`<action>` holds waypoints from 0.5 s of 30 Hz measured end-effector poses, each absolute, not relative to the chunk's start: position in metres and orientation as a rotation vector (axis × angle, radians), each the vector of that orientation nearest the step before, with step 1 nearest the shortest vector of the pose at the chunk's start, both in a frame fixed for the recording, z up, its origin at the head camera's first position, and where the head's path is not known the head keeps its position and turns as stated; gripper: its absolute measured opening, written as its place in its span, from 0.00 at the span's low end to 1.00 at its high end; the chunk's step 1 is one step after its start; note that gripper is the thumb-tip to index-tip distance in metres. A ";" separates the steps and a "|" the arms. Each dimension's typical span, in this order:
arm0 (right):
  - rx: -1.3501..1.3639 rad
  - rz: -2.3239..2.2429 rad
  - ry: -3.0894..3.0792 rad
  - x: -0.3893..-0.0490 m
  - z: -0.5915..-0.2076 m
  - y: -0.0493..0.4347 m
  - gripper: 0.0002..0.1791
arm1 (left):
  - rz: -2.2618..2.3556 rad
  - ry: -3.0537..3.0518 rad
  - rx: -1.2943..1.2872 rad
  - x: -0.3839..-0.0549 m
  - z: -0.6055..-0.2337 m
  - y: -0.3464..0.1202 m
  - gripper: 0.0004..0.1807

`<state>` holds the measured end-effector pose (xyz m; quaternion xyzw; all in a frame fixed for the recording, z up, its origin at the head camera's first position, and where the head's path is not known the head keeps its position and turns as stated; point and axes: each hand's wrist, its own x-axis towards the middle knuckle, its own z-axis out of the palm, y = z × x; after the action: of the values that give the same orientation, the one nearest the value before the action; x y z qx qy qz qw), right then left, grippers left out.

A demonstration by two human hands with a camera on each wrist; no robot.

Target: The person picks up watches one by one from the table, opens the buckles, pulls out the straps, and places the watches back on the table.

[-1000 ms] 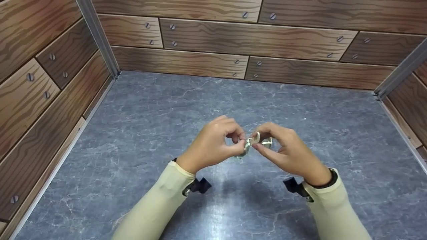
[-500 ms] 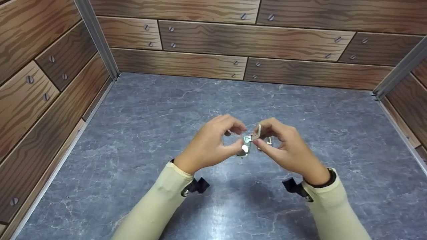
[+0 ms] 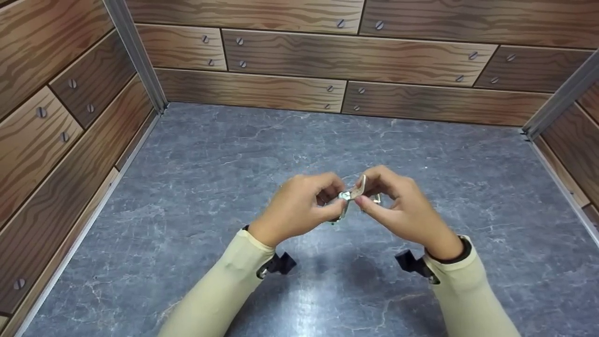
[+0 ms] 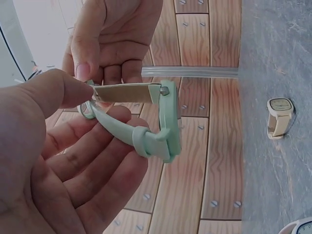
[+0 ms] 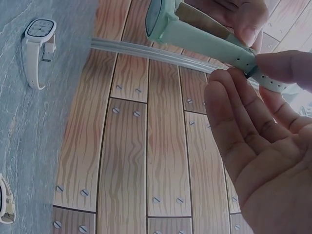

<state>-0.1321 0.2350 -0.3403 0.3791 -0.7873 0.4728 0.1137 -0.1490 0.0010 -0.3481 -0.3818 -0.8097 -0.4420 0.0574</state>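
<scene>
Both hands hold a mint-green wristwatch (image 4: 169, 122) up between them. My left hand (image 3: 302, 201) pinches the strap near its end, thumb and fingertips meeting at the buckle (image 4: 87, 108), while its other fingers lie below the loop. Opposite it, my right hand (image 3: 398, 203) pinches the perforated strap end (image 5: 270, 82) between thumb and fingers. The strap forms a narrow loop, its two halves meeting at the fingertips, with the watch case hanging at the far end. In the head view, fingers hide most of the watch.
On the grey marbled table (image 3: 224, 154) stands a beige watch (image 4: 280, 117), seen in the left wrist view. A white watch (image 5: 39, 44) and part of another watch (image 5: 6, 201) show in the right wrist view. Wood-patterned panels (image 3: 290, 51) wall the table in.
Half a second ago my left thumb and fingers were spread apart at the watch; now they pinch the strap again. My right hand keeps its grip, slightly higher than a second ago.
</scene>
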 end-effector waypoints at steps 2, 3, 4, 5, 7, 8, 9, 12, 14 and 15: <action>1.102 1.373 -2.312 -0.132 -0.340 0.235 0.11 | -1.327 -2.451 -1.156 -0.149 -0.349 0.001 0.04; 1.099 1.361 -2.307 -0.132 -0.339 0.235 0.11 | -1.320 -2.451 -1.154 -0.149 -0.349 0.001 0.04; 1.099 1.354 -2.301 -0.132 -0.339 0.235 0.11 | -1.315 -2.451 -1.153 -0.149 -0.349 0.002 0.04; 1.099 1.344 -2.295 -0.132 -0.339 0.235 0.11 | -1.317 -2.453 -1.155 -0.149 -0.350 0.002 0.04; 1.096 1.320 -2.294 -0.132 -0.338 0.235 0.09 | -1.324 -2.454 -1.168 -0.149 -0.351 0.003 0.05; 1.099 1.312 -2.295 -0.132 -0.338 0.235 0.09 | -1.330 -2.453 -1.180 -0.149 -0.351 0.004 0.05; 1.104 1.307 -2.295 -0.132 -0.338 0.235 0.08 | -1.333 -2.453 -1.194 -0.149 -0.351 0.004 0.05; 1.097 1.289 -2.312 -0.132 -0.338 0.235 0.06 | -1.344 -2.453 -1.236 -0.149 -0.351 0.005 0.07; 1.095 1.272 -2.312 -0.132 -0.338 0.235 0.08 | -1.342 -2.459 -1.246 -0.148 -0.351 0.006 0.07; 1.092 1.260 -2.311 -0.132 -0.338 0.235 0.09 | -1.342 -2.466 -1.246 -0.148 -0.351 0.006 0.07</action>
<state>-0.1323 0.2353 -0.3378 0.3792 -0.8023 0.4376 0.1453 -0.1481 0.0061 -0.3506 -0.4052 -0.8024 -0.4367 0.0349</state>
